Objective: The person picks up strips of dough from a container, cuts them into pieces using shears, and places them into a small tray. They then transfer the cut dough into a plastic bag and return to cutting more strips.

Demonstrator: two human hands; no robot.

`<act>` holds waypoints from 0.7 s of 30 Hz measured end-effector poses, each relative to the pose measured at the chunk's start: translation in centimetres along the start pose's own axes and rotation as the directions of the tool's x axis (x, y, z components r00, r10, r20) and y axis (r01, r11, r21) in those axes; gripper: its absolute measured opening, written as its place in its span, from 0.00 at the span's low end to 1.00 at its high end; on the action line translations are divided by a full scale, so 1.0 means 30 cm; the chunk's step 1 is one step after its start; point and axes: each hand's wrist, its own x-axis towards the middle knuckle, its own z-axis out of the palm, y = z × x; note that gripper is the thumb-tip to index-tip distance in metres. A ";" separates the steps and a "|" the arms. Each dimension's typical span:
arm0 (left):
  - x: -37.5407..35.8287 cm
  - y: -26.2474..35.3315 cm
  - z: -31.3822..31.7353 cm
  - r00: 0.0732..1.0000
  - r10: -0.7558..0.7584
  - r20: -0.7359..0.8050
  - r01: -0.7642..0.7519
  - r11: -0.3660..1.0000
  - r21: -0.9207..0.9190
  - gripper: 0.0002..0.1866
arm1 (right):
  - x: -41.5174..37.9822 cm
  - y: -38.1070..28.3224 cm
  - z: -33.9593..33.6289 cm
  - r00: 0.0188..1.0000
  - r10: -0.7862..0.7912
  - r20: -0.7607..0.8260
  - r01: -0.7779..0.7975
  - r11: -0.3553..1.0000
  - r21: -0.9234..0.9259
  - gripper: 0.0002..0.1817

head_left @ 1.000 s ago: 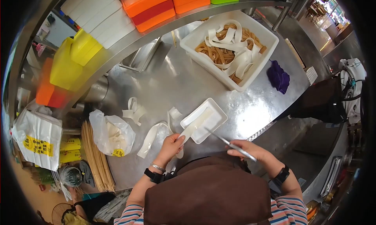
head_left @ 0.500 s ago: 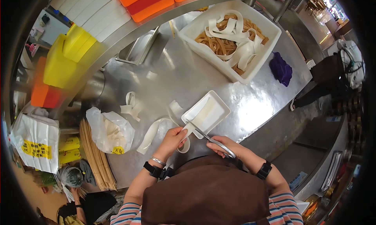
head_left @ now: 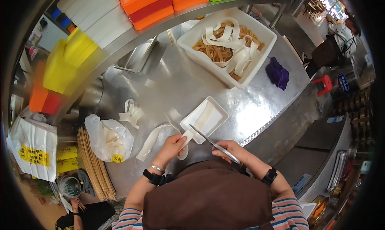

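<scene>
My left hand (head_left: 172, 146) pinches a flat white strip (head_left: 187, 137), whose free end points over a small white tray (head_left: 219, 124). Another pale strip piece (head_left: 205, 114) lies inside that tray. In my right hand (head_left: 229, 150) is a pair of scissors (head_left: 209, 140); its blades reach the strip near the tray's lower left corner. Whether the blades are closed is hard to make out. More of the white strip (head_left: 149, 143) curls on the steel table, left of my left hand.
A large white bin (head_left: 242, 82) holds brown and white strips. Beside it lies a purple cloth (head_left: 277, 73). To the left are a plastic bag (head_left: 116, 142) with pale contents and a bundle of skewers (head_left: 94, 166). A steel shelf (head_left: 140, 33) carries stacked boxes. Another person (head_left: 337, 45) stands at the right.
The whole view has shifted slightly, and a red stool now shows at the right. The person there has moved farther away. My hands keep hold of the strip and scissors.
</scene>
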 end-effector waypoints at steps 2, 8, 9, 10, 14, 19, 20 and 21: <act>-0.023 0.027 0.012 0.999 0.040 0.017 -0.040 0.999 -0.011 0.13 | 0.001 -0.016 -0.001 0.999 -0.037 0.004 0.037 0.999 0.020 0.17; -0.073 0.136 0.093 0.963 0.177 0.204 -0.202 0.974 0.107 0.12 | 0.084 -0.108 0.063 0.823 -0.509 -0.253 0.489 0.861 -0.142 0.29; -0.066 0.140 0.100 0.953 0.190 0.234 -0.230 0.960 0.160 0.12 | 0.089 -0.132 0.065 0.811 -0.536 -0.234 0.506 0.844 -0.178 0.29; -0.061 0.146 0.112 0.938 0.217 0.269 -0.265 0.952 0.155 0.12 | 0.100 -0.141 0.058 0.807 -0.555 -0.200 0.523 0.830 -0.193 0.28; -0.060 0.154 0.110 0.942 0.202 0.268 -0.232 0.969 0.082 0.11 | 0.114 -0.154 0.043 0.845 -0.514 -0.151 0.503 0.858 -0.107 0.24; -0.058 0.137 0.101 0.925 0.233 0.301 -0.262 0.963 0.058 0.08 | 0.123 -0.165 0.031 0.833 -0.534 -0.143 0.513 0.844 -0.160 0.24; -0.059 0.132 0.091 0.915 0.244 0.321 -0.293 0.949 0.114 0.08 | 0.126 -0.167 0.027 0.818 -0.555 -0.150 0.525 0.828 -0.198 0.24; -0.062 0.127 0.078 0.907 0.250 0.339 -0.320 0.932 0.170 0.08 | 0.127 -0.171 0.018 0.818 -0.557 -0.143 0.529 0.826 -0.195 0.24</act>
